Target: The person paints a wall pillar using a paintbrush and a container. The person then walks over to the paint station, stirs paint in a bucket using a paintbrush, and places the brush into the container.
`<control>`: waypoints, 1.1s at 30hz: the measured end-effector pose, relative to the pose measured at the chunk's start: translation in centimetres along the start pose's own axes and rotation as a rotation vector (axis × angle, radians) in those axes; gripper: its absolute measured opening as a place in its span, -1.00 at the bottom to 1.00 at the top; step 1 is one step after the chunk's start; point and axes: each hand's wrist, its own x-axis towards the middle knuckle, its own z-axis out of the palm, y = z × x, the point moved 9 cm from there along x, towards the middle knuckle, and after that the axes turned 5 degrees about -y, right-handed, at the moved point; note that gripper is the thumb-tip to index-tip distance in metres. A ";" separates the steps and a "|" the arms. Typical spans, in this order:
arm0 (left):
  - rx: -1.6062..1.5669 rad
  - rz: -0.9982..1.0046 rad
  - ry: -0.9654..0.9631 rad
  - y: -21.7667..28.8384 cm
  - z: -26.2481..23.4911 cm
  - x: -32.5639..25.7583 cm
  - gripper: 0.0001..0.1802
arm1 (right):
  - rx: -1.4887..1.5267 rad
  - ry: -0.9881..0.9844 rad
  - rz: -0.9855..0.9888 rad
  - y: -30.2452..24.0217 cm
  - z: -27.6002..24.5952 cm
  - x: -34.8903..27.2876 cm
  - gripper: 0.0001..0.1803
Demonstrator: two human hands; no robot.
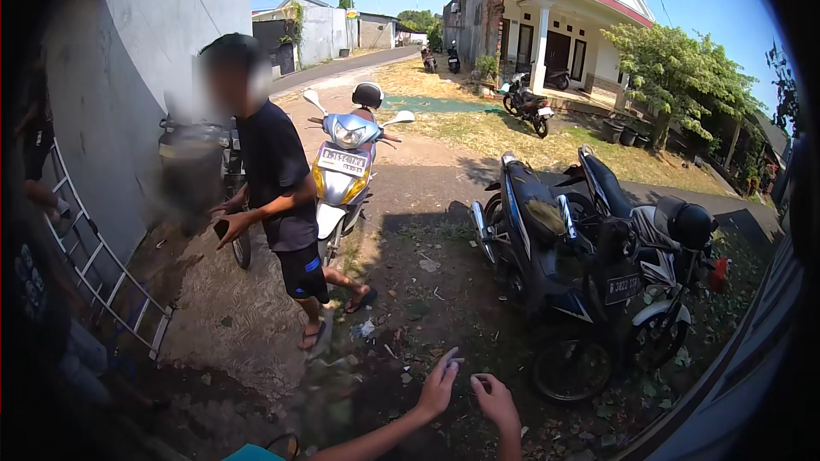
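Note:
My left hand (439, 386) and my right hand (494, 399) are raised close together low in the head view, above bare dirt ground. The left hand's fingers are spread and nothing shows in it. My right hand's fingers curl slightly inward, and I cannot see anything held in them. The two hands are a short gap apart. A dark parked scooter (547, 273) stands nearest, just to the right of my hands.
A person in a black shirt and shorts (278, 196) stands ahead left with a small dark object in one hand. A blue-and-yellow scooter (342, 166) is behind them. A second motorcycle (658, 248) stands at right. A metal ladder (102, 265) leans on the left wall (94, 119).

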 end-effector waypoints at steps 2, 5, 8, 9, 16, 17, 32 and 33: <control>0.009 -0.004 0.090 -0.2 -4.0 -1.9 -0.51 | -0.059 -0.075 -0.053 -1.7 3.8 -0.1 -0.61; 0.020 -0.008 0.170 -0.2 -8.6 -4.5 -0.52 | -0.086 -0.123 -0.072 -3.1 8.7 -1.4 -0.58; -0.045 -0.067 0.202 -1.3 -11.1 -7.9 -0.53 | -0.077 -0.152 -0.041 -2.5 12.8 -4.3 -0.58; -0.054 -0.085 0.211 -1.5 -11.7 -8.6 -0.53 | -0.086 -0.152 -0.028 -2.5 13.7 -5.2 -0.58; 0.029 -0.055 0.190 -0.7 -12.9 -14.9 -0.49 | -0.123 -0.069 -0.039 -1.5 17.6 -11.6 -0.60; 0.048 -0.057 0.173 -0.5 -12.6 -15.9 -0.49 | -0.147 -0.047 -0.022 -1.3 17.7 -12.7 -0.60; 0.225 -0.081 -0.206 -3.0 0.0 -28.0 -0.51 | -0.409 0.438 0.409 8.4 13.3 -30.8 -0.53; 0.244 -0.066 -0.255 -3.9 1.4 -28.9 -0.51 | -0.378 0.442 0.461 10.1 13.5 -32.5 -0.52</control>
